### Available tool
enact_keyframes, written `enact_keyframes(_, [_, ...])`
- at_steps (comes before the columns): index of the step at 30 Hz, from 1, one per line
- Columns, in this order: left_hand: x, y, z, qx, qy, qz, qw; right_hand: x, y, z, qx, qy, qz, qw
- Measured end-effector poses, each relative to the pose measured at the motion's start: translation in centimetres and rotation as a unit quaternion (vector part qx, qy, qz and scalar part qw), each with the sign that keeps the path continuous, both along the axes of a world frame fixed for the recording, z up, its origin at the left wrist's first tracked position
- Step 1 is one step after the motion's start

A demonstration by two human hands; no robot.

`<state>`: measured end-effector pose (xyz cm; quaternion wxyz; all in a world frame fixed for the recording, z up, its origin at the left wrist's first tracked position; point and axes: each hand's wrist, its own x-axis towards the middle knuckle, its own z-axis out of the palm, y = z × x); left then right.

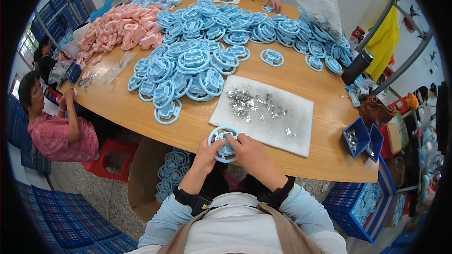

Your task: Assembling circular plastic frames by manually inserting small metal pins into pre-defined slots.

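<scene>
Holding one round light-blue plastic ring part (223, 143) w/ both hands, just off the near edge of the oval wooden table (325, 160); we are keeping it above our lap, its top rim overlapping the table edge in view.

- L hand (206, 156): we are gripping the ring's left rim, fingers curled narrow round it, thumb on top.
- R hand (249, 153): we are pinching the ring's centre/right side, fingertips (234, 137) closed on the inner crosspiece. Whether a metal piece is sitting between them, we cannot tell.
- White felt-like rectangular mat (301, 113): lying on the table just beyond the ring, touching nothing of our hands; carrying a scatter of small silvery metal clips (249, 103), mostly on its left half.
- Heap of same light-blue rings (188, 70): sitting left of and behind the mat; a 2nd, longer heap (301, 35) is running along the far right side.
- Pile of pink plastic parts (120, 30): occupying the far left of the table.
- Clear plastic bag (318, 0) standing far right, beside a dark cylindrical flask (356, 67).
- Two small blue plastic bins (360, 136) w/ metal bits, at the table's right edge.
- Cardboard box (141, 178) w/ more blue rings, under the table to our left.
- Other people: one seated person in a pink top (59, 134) at left; another person's hand (273, 3) resting on the far edge.
</scene>
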<state>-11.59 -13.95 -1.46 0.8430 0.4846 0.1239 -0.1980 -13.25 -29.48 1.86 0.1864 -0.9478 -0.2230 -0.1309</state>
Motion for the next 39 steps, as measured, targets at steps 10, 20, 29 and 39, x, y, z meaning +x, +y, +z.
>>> enact_keyframes(10, [-0.1, 0.2, -0.5, -0.007, -0.003, 0.005, 1.0, -0.1, 0.2, -0.3, 0.023, 0.038, -0.001, 0.999])
enact_keyframes(20, [-0.3, 1.6, 0.7, -0.062, 0.009, -0.172, 0.983, 1.4, -3.2, 0.7, 0.438, 0.311, -0.001, 0.844])
enact_keyframes(29, [0.5, -0.6, 2.3, -0.006, -0.034, -0.116, 0.993, 5.8, -7.2, -2.0, 0.202, 0.018, -0.144, 0.969])
enact_keyframes(39, [0.6, -1.1, 0.5, -0.08, 0.023, 0.005, 0.996, 6.0, -8.2, -2.3, 0.161, 0.067, -0.105, 0.979])
